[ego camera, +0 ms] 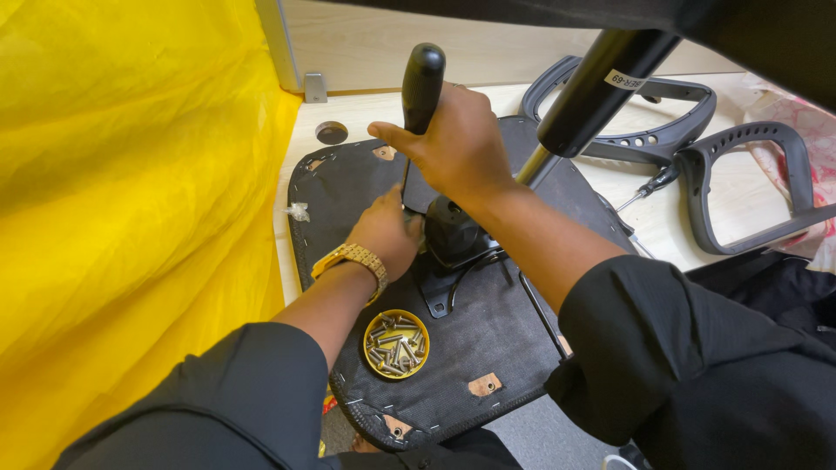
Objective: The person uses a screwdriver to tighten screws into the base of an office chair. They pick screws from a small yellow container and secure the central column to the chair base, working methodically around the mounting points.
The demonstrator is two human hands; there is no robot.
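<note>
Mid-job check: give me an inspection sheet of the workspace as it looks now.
Surface: pale wooden tabletop, a round hole in it.
Job's things: upturned black seat base; black mechanism at its middle; black-handled tool upright.
Clutter: yellow dish of screws on the seat base; two black armrests; screwdriver.
Grippers: right hand shut on the tool's handle; left hand pressed at the mechanism, grip hidden.
Cables: thin black cable looping from the mechanism.
Surroundings: yellow sheet on the left; black gas cylinder overhead.
</note>
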